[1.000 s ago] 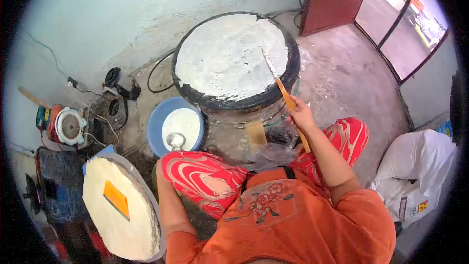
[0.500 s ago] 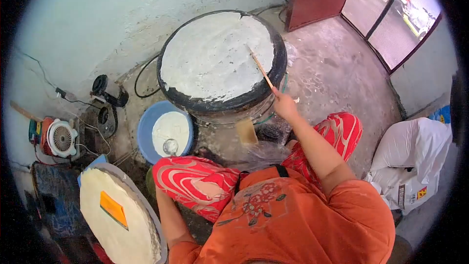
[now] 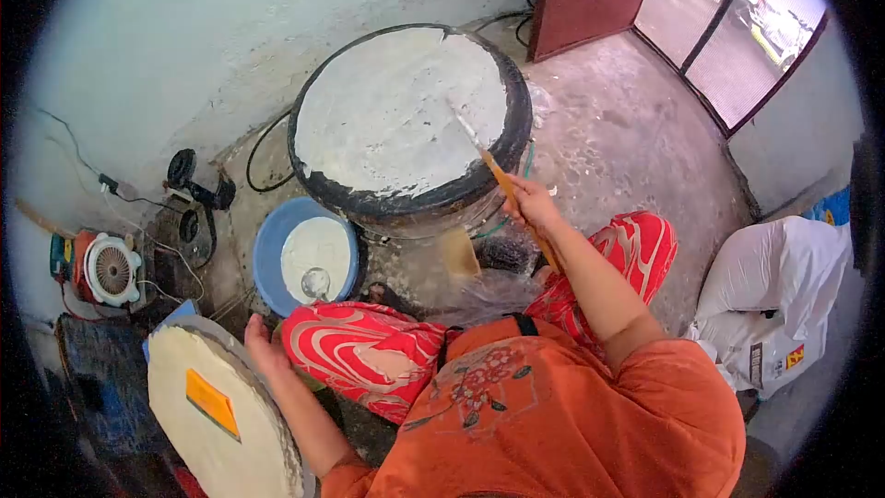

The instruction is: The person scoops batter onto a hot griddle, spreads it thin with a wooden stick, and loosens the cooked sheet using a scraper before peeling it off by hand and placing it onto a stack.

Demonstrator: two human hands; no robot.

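My right hand point(image 3: 532, 203) is closed around a long flat wooden stick point(image 3: 498, 173), its pale tip over a white batter layer point(image 3: 396, 111). This layer covers most of a large round griddle with a black rim point(image 3: 521, 115). Beside my left knee is my left hand point(image 3: 265, 347), fingers extended and nothing visible in it. Close to that hand stands a blue basin point(image 3: 263, 254) of white batter with a round ladle point(image 3: 315, 283) in it. On its other side lies a stack of pale round flatbreads point(image 3: 189, 424), topped by an orange flat piece point(image 3: 212, 403).
A small round fan-like blower point(image 3: 112, 270) sits at the left, with cables along the wall. A yellowish block point(image 3: 459, 252) lies before the griddle. White sacks point(image 3: 774, 295) are at the right, and a dark red door point(image 3: 583, 0) stands at the back.
My left hand has come up into view beside the knee. My right hand has shifted, and more of the stick now shows, its lower end behind the hand. The view has moved slightly.
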